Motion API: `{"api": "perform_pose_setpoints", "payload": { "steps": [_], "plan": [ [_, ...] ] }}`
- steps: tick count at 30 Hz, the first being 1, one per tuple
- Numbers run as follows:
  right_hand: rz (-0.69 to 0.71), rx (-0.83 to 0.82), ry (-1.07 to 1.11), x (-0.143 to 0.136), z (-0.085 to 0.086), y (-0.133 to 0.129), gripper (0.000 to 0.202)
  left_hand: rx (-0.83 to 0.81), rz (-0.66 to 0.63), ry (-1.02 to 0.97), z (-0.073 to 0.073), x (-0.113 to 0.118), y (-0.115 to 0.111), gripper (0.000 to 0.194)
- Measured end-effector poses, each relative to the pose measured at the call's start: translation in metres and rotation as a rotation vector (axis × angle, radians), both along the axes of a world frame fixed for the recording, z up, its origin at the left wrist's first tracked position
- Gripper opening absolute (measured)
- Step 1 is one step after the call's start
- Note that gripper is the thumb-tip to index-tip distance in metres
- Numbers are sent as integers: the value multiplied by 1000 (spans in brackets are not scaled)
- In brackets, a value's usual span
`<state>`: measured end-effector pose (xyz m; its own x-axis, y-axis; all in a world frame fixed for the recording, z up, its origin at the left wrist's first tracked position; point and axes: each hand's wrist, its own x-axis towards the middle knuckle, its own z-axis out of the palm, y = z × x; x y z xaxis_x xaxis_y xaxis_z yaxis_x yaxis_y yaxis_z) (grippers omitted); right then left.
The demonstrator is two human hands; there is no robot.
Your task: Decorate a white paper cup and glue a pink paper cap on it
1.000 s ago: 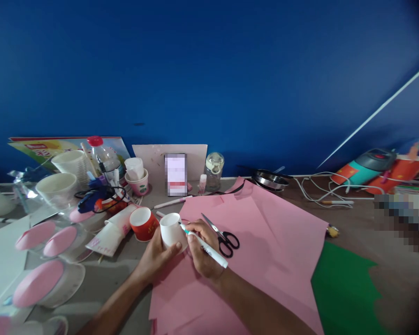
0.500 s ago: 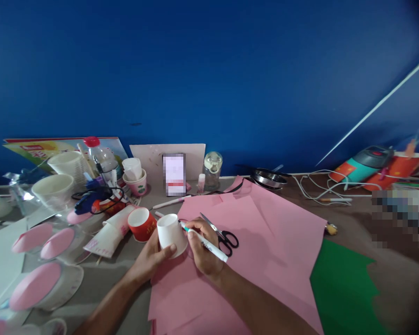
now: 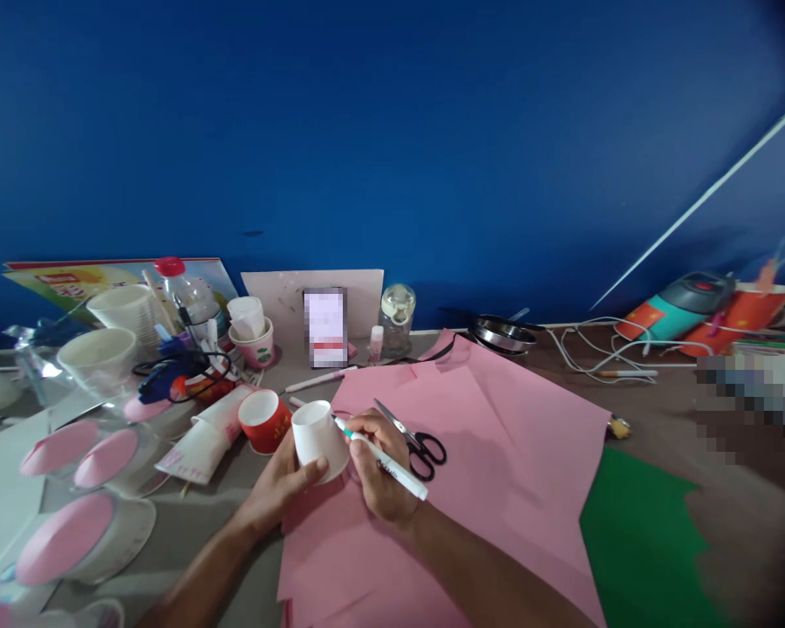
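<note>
A white paper cup [image 3: 315, 436], bottom up and slightly tilted, is gripped by my left hand [image 3: 286, 480], thumb on its near side. My right hand [image 3: 383, 467] is closed in a writing grip around a white marker [image 3: 396, 475] with a green tip end. The marker's tip is at the right side of the cup; whether it touches I cannot tell. Beneath both hands lies pink paper [image 3: 484, 488]. Black-handled scissors [image 3: 422, 449] rest on it just right of my right hand. A red paper cup [image 3: 265, 422] stands close behind my left hand.
Several cups with pink tops [image 3: 65, 536] crowd the left side. Behind them are stacked paper cups [image 3: 98, 353] and a red-capped bottle [image 3: 183, 292]. A phone [image 3: 325, 327] leans on a board at the back, near a glass jar [image 3: 399, 318]. Green paper [image 3: 641, 532] lies right.
The marker's back end has dipped slightly as my right hand shifted its angle. My left hand keeps its hold on the white cup. The whole view has drifted a little.
</note>
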<state>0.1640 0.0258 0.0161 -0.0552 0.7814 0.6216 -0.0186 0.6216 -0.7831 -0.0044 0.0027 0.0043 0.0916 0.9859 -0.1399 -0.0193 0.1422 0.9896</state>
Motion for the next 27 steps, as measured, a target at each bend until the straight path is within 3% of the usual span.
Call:
{"api": "perform_pose_setpoints", "payload": {
  "steps": [6,12,27],
  "plan": [
    [52,50,-16,-1,-4,-2,15,29,19,53,7,1,1,78],
    [67,78,-9,-2,-3,-1,16,48,15,61,3,0,1,76],
    [19,-12,-23,-1,-4,2,15,34,38,66,-1,-1,0,73]
  ]
}}
